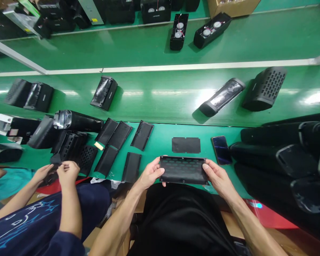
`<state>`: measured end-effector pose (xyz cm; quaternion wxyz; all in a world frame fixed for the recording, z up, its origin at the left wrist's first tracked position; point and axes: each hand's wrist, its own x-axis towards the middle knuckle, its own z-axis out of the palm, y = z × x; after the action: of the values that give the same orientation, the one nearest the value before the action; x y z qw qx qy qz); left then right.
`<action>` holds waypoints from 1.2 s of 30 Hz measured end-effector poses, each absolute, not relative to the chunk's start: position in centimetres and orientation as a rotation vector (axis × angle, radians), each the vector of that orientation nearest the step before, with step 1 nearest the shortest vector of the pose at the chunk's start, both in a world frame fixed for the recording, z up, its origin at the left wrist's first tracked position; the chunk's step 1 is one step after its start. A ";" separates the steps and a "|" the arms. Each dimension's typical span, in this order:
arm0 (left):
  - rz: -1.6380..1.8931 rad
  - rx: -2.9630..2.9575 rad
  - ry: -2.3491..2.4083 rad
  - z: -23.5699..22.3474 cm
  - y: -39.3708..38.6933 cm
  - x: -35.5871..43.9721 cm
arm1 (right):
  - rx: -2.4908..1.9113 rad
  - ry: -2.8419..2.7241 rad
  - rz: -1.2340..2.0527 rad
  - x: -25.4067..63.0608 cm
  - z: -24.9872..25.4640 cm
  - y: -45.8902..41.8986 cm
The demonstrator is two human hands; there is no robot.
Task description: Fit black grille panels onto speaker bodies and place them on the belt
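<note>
Black speaker grille panel [183, 170] lies with its long axis crosswise over the green bench [160, 137], held up at its short ends, left hand [150, 174] and right hand [218, 179] equally near, fingers [207, 165] closed around its edges.

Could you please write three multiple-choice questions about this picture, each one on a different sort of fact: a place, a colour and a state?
1. Where does the smartphone lie?
A. On the workbench
B. Inside the cardboard box
C. On the floor

2. What colour is the workbench surface?
A. Grey
B. White
C. Green

3. How is the black speaker panel held?
A. In one hand
B. In both hands
C. It is not held

1: A, it lies flat, screen up, on the bench.
2: C, green shows around the parts.
3: B, the left hand and right hand hold its short ends.
</note>
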<state>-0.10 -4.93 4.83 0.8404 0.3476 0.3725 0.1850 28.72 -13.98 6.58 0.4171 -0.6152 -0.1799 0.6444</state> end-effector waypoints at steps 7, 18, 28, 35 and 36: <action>0.407 0.691 0.777 5.0 -4.5 0.2 | -1.507 -0.331 1.622 28.2 6.6 -13.5; 0.615 0.507 0.591 4.8 -4.5 0.9 | -1.461 -0.207 1.516 27.2 7.3 -11.8; 0.717 0.666 0.664 2.8 -3.1 4.8 | -1.577 -0.389 1.410 26.5 6.7 -7.0; 0.779 0.483 0.666 2.9 -1.4 2.7 | -2.019 -0.257 0.623 41.7 4.2 6.1; 0.803 0.444 0.665 2.9 -1.5 2.3 | -2.066 -0.275 0.565 43.2 3.6 7.9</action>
<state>2.27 -1.45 2.87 0.8438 0.2104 0.3151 0.3802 43.21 7.95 3.64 0.4715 -0.8437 -0.1124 0.2306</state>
